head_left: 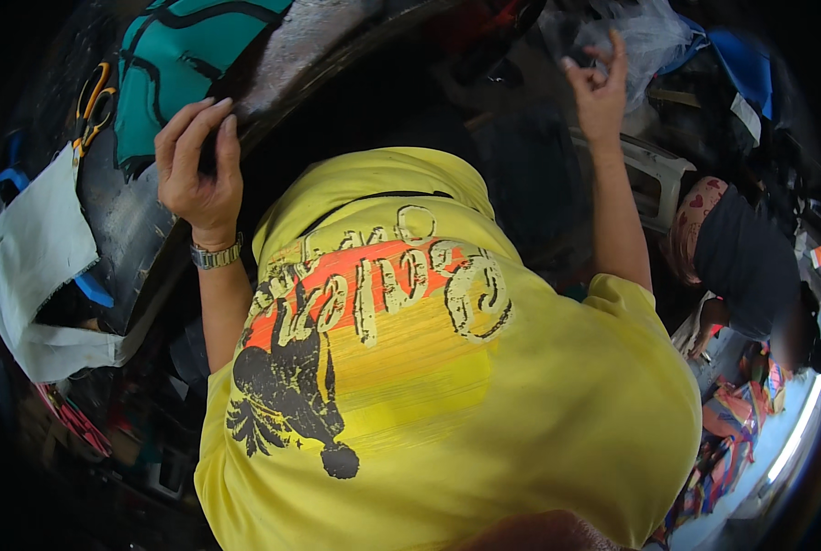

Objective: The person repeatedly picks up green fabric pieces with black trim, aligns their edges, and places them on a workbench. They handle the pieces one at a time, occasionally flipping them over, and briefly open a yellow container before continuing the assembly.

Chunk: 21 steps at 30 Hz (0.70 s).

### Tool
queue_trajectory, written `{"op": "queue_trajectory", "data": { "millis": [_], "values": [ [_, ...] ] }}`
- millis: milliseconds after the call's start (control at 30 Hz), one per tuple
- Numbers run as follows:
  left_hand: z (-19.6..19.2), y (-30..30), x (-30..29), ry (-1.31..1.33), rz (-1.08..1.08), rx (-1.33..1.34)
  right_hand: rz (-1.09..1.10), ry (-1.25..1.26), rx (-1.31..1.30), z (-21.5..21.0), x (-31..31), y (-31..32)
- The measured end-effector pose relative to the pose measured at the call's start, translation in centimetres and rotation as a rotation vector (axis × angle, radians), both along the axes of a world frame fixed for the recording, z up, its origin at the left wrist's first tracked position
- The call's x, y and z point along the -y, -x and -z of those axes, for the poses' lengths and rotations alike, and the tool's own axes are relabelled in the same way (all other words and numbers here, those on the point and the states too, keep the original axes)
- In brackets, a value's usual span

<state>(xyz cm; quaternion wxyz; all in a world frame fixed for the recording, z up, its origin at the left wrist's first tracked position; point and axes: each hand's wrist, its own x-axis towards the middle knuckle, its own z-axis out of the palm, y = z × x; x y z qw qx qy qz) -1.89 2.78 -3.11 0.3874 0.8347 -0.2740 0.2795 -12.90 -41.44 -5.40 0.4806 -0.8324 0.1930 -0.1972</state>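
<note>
My left hand (197,170), with a metal wristwatch (216,254) on the wrist, is raised at the upper left. Its fingers are folded over the black edge (245,129) of a shiny dark worktable (130,216). A teal fabric piece with black lines (185,55) lies on the table just above that hand. At the upper right, my right hand (599,87) is lifted high with thumb and fingers pinched together; whether anything thin sits between them is not visible. My yellow printed T-shirt (484,395) fills the lower middle.
Orange-handled scissors (91,103) lie at the table's left end above a pale cloth (39,262). A clear plastic bag (649,37) sits beyond my right hand. Another person in a dark top (750,266) with a patterned head covering is at the right, near colourful fabrics (732,432).
</note>
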Motion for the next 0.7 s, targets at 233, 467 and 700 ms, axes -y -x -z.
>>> {"op": "queue_trajectory", "data": {
  "millis": [233, 467, 700],
  "values": [
    [0.2, 0.1, -0.1, 0.000, 0.008, -0.011, -0.065, 0.472, -0.615, 5.2, -2.1, 10.8],
    [0.1, 0.0, -0.1, -0.012, 0.021, 0.009, 0.058, 0.519, -0.873, 8.4, -4.8, 14.0],
    [0.1, -0.1, -0.1, -0.012, 0.028, 0.026, 0.110, 0.369, -0.535, 7.8, 0.7, 14.4]
  ]
}}
